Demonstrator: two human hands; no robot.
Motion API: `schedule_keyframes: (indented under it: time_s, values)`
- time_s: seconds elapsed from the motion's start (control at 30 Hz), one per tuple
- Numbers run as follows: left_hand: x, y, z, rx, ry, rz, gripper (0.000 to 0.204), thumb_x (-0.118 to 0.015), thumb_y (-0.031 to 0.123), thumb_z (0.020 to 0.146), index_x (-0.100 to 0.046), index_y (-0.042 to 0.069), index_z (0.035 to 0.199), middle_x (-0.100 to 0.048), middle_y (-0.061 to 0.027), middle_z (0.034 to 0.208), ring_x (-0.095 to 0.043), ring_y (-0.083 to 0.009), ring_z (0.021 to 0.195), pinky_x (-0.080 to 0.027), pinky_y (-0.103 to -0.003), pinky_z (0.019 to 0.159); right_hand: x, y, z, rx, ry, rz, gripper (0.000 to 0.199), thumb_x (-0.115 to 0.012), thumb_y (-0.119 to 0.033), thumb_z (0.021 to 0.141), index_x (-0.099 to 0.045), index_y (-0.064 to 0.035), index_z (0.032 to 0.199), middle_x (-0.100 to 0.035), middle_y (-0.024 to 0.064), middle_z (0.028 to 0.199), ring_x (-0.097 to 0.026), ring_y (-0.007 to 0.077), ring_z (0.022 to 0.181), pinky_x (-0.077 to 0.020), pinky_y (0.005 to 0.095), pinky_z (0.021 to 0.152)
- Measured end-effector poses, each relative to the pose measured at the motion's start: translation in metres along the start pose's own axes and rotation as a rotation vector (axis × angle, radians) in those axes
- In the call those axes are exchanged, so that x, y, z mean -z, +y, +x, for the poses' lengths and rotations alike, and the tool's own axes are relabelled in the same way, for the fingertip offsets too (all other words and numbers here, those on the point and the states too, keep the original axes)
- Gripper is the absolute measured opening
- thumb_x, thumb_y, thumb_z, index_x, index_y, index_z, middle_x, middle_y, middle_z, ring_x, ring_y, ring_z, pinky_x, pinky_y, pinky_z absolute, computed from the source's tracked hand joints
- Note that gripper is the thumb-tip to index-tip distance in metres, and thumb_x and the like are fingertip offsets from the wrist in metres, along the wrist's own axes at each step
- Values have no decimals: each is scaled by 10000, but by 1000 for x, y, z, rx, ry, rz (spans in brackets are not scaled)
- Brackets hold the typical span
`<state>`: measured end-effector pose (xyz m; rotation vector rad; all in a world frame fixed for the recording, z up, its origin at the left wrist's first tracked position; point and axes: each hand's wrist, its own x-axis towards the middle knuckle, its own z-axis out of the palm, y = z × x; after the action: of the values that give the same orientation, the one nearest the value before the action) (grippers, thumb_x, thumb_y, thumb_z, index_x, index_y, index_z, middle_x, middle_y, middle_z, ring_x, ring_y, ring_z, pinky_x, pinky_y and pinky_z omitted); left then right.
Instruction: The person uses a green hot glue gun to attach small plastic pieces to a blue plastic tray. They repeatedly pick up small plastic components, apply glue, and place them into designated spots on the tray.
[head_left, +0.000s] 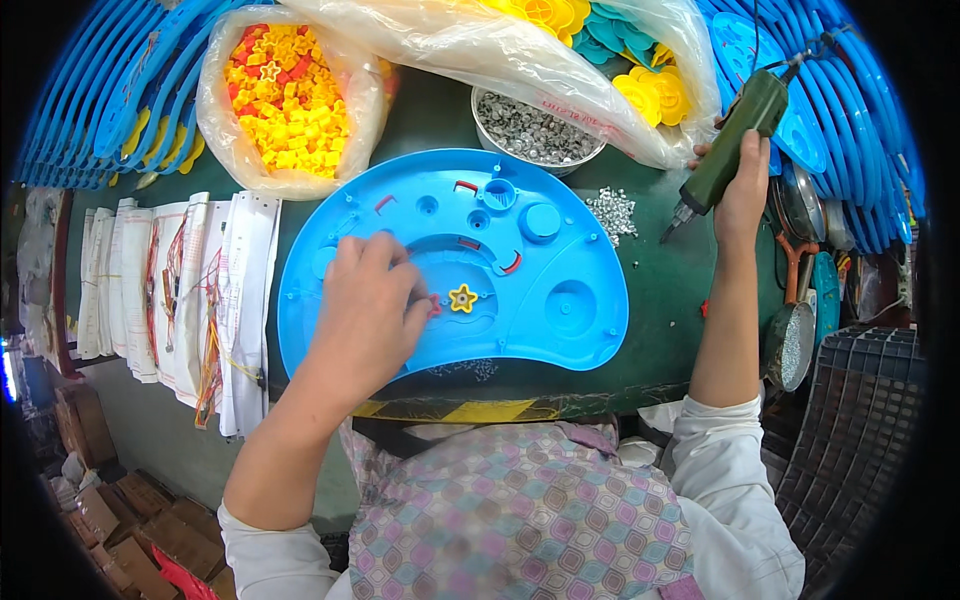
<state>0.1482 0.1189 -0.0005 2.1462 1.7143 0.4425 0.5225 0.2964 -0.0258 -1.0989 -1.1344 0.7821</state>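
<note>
A blue curved plastic tray-like shell lies on the table in front of me, with posts, round wells and small red strips in it. My left hand is over its left part, fingers curled and bunched; what they may hold is hidden. Beside the thumb sits a small red star-shaped piece. Just right of it, a yellow star-shaped piece rests in the shell. At the right, clear of the shell, my right hand grips a dark green electric screwdriver, its bit pointing down to the left.
Behind the shell stand a bag of yellow and red star pieces, a tub of small metallic-looking parts and a bag of yellow and teal pieces. Loose screws lie to the right. Wires rest on white paper stacks. Blue shells are racked at both sides.
</note>
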Motion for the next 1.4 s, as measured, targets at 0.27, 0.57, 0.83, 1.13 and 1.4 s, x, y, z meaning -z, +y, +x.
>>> schedule_keyframes:
  time_s: [0.27, 0.57, 0.83, 1.13, 1.4]
  values:
    - [0, -4, 0, 7, -42, 34, 120, -788, 50, 800, -709, 31, 889, -576, -115, 1078, -521, -320, 1037, -459, -416, 942, -14, -57, -57, 133, -61, -133, 465, -681, -204, 995, -534, 7, 1382, -692, 111, 983, -666, 165, 692, -548, 286, 593]
    - [0, 1, 4, 40, -40, 53, 90, -778, 115, 810, -734, 54, 860, -615, -108, 1067, -532, -336, 1058, -457, -447, 913, -70, -115, -126, -405, -579, 1155, 976, -779, -631, 829, -404, 3, 1469, -528, 47, 863, -577, 189, 781, -545, 424, 852]
    - [-7, 9, -17, -54, 309, -90, 226, -792, 85, 794, -641, 56, 961, -608, -114, 1002, -559, -342, 974, -467, -453, 868, -82, -118, -186, -298, -805, 429, 1168, -749, -828, 681, -383, -21, 1442, -622, 99, 885, -657, 230, 804, -576, 395, 732]
    - [-38, 20, -58, -229, 276, -194, 190, -728, 9, 771, -636, 71, 925, -550, -86, 902, -559, -303, 850, -450, -421, 733, -78, -86, -210, -265, -733, 376, 1154, -736, -840, 665, -406, -21, 1408, -624, 115, 900, -669, 247, 849, -582, 409, 793]
    - [-42, 38, -51, -296, 344, -110, 178, -800, 122, 705, -656, 106, 809, -543, -49, 902, -546, -269, 886, -429, -413, 752, -78, -100, -203, -89, -695, 646, 1161, -740, -849, 673, -396, -56, 1448, -631, 134, 887, -667, 291, 829, -574, 453, 789]
